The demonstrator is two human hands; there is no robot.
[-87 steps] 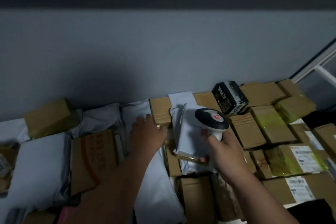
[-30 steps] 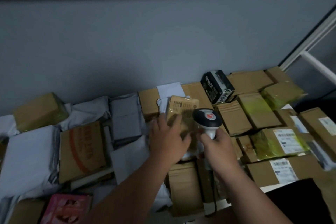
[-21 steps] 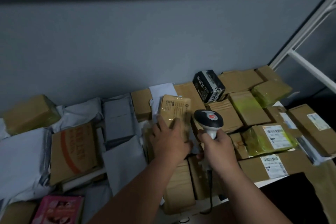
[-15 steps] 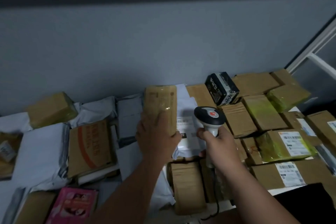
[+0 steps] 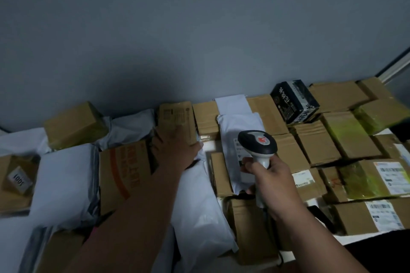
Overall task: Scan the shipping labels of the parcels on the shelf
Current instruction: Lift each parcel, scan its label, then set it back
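Observation:
My right hand (image 5: 269, 180) grips the handle of a white and black barcode scanner (image 5: 257, 142) with a red mark on its head. The scanner's head hangs over a white poly mailer (image 5: 240, 127) whose printed label shows just left of it. My left hand (image 5: 175, 150) holds a small brown taped parcel (image 5: 176, 120) by its near end, over at the back left by the wall. Brown boxes and white mailers cover the whole shelf.
A black box with white lettering (image 5: 292, 100) stands at the back right. A box with orange print (image 5: 124, 170) lies left of my left arm. Labelled boxes (image 5: 381, 177) with yellow-green tape fill the right side. A grey wall closes the back; a white shelf post (image 5: 397, 66) rises far right.
My left hand has carried the small brown parcel from above the white mailer leftward and back toward the wall, baring the mailer's label. The scanner stays over the mailer.

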